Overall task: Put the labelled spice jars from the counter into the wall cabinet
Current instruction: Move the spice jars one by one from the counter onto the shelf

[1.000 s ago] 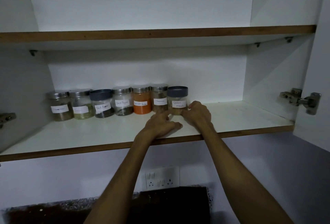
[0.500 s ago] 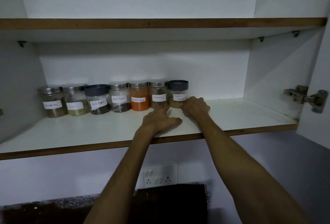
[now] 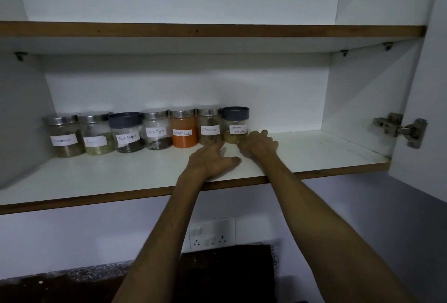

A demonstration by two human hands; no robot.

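Both hands lay loose and held nothing. The left hand (image 3: 212, 160) rested flat on the shelf (image 3: 96, 179), fingers reaching toward the Cinnamon jar (image 3: 210, 125); whether they touched it was unclear. The right hand (image 3: 257, 144), fingers relaxed, sat at five o'clock of the Garam Masala jar (image 3: 235, 125), just beside its base. Seven labelled jars stood in a row at the back of the wall cabinet, Garam Masala last at the three o'clock end. A careless nudge while pulling the hands away could likely tip or shift that end jar.
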